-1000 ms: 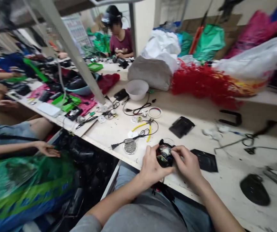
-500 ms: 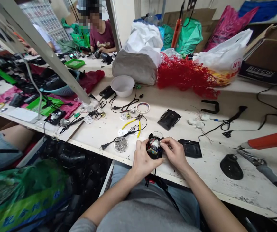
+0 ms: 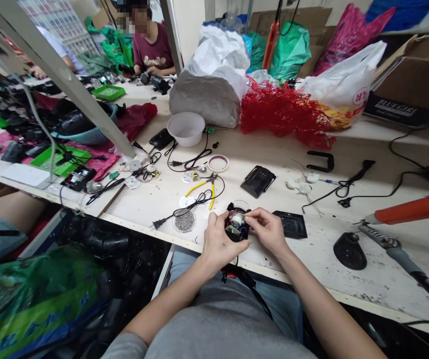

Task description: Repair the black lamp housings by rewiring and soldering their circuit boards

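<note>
A small black device point(image 3: 235, 223) with its inside exposed, showing a whitish round part and wires, sits at the table's front edge. My left hand point(image 3: 216, 240) is wrapped round its left and lower side. At its right side, my right hand point(image 3: 266, 227) has thumb and index finger pinched together at the inner parts; what lies between the fingertips is too small to make out. Beyond the device are yellow-handled pliers point(image 3: 212, 187), and a round dish of small metal pieces point(image 3: 183, 220) is to its left. A black flat cover point(image 3: 292, 225) lies just right of my right hand.
Further back are a white bowl point(image 3: 186, 129), a tape roll point(image 3: 218, 163) and a black casing point(image 3: 258, 180). An orange-handled tool point(image 3: 414, 207) and a black rounded part point(image 3: 350, 251) are on the right. Cords lie about. A person point(image 3: 154, 47) sits across, at back left.
The whole view has shifted slightly, so things appear a little further left and higher. Both hands keep nearly the same hold on the device.
</note>
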`<control>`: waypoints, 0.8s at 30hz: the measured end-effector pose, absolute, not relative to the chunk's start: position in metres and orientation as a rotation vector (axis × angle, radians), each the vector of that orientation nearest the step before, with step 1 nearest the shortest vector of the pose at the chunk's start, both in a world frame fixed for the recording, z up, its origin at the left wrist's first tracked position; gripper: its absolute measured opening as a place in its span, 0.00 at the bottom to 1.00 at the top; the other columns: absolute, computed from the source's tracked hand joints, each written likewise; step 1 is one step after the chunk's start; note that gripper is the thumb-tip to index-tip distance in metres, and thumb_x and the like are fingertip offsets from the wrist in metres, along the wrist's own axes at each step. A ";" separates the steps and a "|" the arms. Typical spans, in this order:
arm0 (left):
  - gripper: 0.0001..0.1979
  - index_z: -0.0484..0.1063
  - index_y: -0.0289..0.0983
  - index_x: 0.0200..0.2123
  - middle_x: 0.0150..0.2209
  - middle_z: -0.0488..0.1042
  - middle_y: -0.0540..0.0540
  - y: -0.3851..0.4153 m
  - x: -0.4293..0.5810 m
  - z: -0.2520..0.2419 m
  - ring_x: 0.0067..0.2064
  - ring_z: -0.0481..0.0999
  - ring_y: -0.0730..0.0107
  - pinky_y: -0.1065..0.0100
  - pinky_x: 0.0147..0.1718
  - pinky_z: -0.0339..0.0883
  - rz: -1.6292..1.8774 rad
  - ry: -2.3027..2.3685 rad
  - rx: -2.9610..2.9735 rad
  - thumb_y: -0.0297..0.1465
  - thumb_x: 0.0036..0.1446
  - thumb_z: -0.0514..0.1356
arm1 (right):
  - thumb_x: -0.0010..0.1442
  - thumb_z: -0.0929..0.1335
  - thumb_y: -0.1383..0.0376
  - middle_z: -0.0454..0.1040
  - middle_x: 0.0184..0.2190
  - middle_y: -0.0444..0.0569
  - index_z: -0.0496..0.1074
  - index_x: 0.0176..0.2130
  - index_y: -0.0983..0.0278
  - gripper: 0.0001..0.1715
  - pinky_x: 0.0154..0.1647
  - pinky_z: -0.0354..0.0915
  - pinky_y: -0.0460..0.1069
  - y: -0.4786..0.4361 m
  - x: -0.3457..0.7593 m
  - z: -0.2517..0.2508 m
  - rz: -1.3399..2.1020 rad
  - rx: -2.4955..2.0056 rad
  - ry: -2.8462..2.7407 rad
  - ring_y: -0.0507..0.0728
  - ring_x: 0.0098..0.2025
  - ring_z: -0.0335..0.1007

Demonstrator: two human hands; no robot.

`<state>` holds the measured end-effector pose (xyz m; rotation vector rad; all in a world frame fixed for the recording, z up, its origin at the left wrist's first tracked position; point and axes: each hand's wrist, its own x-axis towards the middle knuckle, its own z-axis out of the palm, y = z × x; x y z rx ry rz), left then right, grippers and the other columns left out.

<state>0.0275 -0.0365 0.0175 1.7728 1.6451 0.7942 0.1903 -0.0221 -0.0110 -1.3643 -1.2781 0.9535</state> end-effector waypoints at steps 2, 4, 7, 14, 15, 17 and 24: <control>0.41 0.69 0.37 0.54 0.43 0.66 0.47 -0.038 0.028 0.014 0.44 0.76 0.57 0.57 0.43 0.75 0.821 1.637 1.802 0.38 0.35 0.76 | 0.55 0.71 0.57 0.77 0.24 0.46 0.76 0.28 0.62 0.11 0.25 0.67 0.48 -0.024 0.190 -0.011 0.834 -1.368 -1.345 0.53 0.24 0.70; 0.41 0.68 0.37 0.54 0.42 0.66 0.47 -0.039 0.027 0.011 0.44 0.76 0.57 0.57 0.42 0.75 0.845 1.623 1.841 0.38 0.36 0.75 | 0.56 0.70 0.59 0.77 0.24 0.47 0.74 0.26 0.62 0.11 0.27 0.67 0.48 -0.026 0.191 -0.010 0.727 -1.357 -1.405 0.53 0.25 0.70; 0.40 0.67 0.38 0.55 0.43 0.66 0.47 -0.040 0.026 0.006 0.44 0.76 0.58 0.58 0.42 0.75 0.870 1.602 1.903 0.39 0.37 0.75 | 0.56 0.69 0.59 0.77 0.24 0.46 0.75 0.28 0.62 0.09 0.27 0.67 0.48 -0.027 0.195 -0.008 0.781 -1.338 -1.437 0.54 0.25 0.71; 0.46 0.60 0.40 0.63 0.43 0.65 0.47 -0.041 0.022 -0.002 0.43 0.76 0.58 0.59 0.40 0.76 0.887 1.537 1.981 0.39 0.41 0.74 | 0.59 0.66 0.60 0.75 0.23 0.43 0.75 0.33 0.61 0.10 0.28 0.67 0.48 -0.026 0.201 -0.004 0.941 -1.329 -1.457 0.54 0.25 0.71; 0.46 0.59 0.41 0.64 0.43 0.65 0.47 -0.041 0.022 -0.004 0.43 0.76 0.59 0.60 0.40 0.76 0.886 1.517 2.003 0.39 0.43 0.73 | 0.60 0.66 0.59 0.75 0.23 0.44 0.74 0.32 0.61 0.10 0.27 0.66 0.48 -0.026 0.201 -0.003 0.898 -1.350 -1.491 0.54 0.25 0.71; 0.45 0.59 0.43 0.65 0.42 0.64 0.48 -0.041 0.021 -0.008 0.42 0.76 0.61 0.61 0.40 0.76 0.888 1.474 2.049 0.39 0.45 0.72 | 0.60 0.67 0.59 0.75 0.23 0.44 0.72 0.29 0.60 0.10 0.27 0.65 0.47 -0.026 0.199 -0.001 0.798 -1.385 -1.560 0.53 0.24 0.69; 0.42 0.61 0.39 0.64 0.41 0.65 0.47 -0.044 0.016 -0.024 0.41 0.75 0.64 0.64 0.39 0.75 0.975 1.436 2.161 0.36 0.47 0.70 | 0.66 0.63 0.63 0.73 0.25 0.45 0.68 0.30 0.60 0.12 0.29 0.65 0.48 -0.028 0.192 -0.005 0.483 -1.330 -1.809 0.53 0.26 0.69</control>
